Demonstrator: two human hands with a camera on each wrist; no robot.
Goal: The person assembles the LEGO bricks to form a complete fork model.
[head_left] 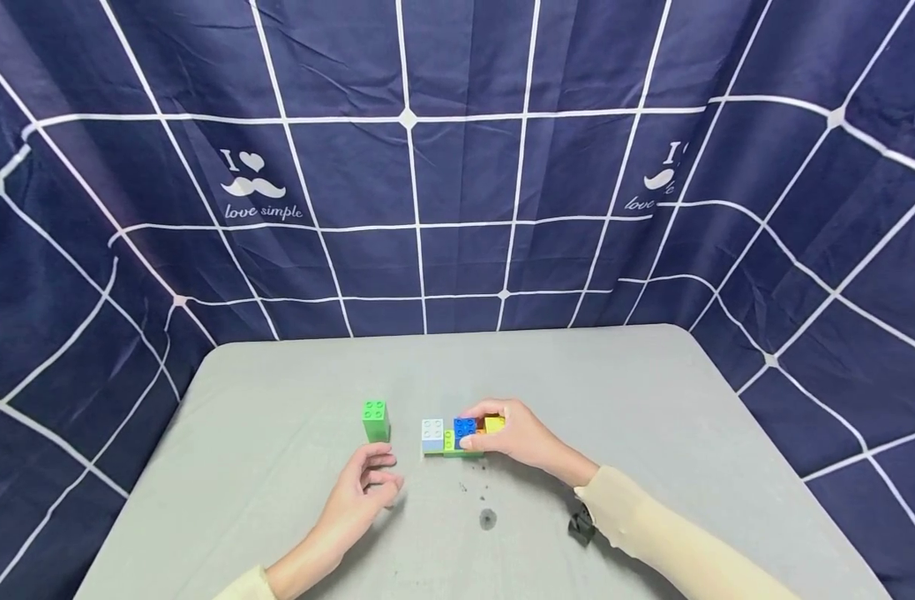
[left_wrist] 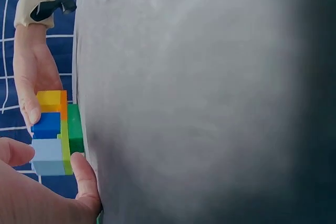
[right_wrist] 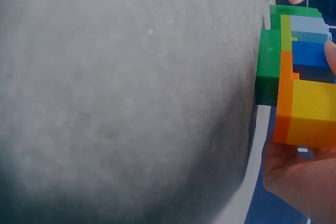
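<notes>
My right hand [head_left: 517, 433] pinches a blue toy brick [head_left: 465, 427] between thumb and fingers. That brick sits in a joined row, with a pale blue brick [head_left: 432, 433] on its left and a yellow brick [right_wrist: 315, 114] on its right. Beneath them run a lime-green piece [head_left: 448, 442] and an orange piece [right_wrist: 283, 98], both above a dark green brick [right_wrist: 268, 66]. My left hand [head_left: 356, 496], fingers loosely bent, holds nothing and hovers left of the row. Just beyond its fingertips, a tall bright green block [head_left: 377, 425] stands apart on the table.
The grey table [head_left: 277, 425] carries a round dark stain [head_left: 487, 519] and small specks in front of the bricks. A black device [head_left: 581, 527] is at the right sleeve's cuff. A navy curtain [head_left: 457, 183] with white lines surrounds the table's back and sides.
</notes>
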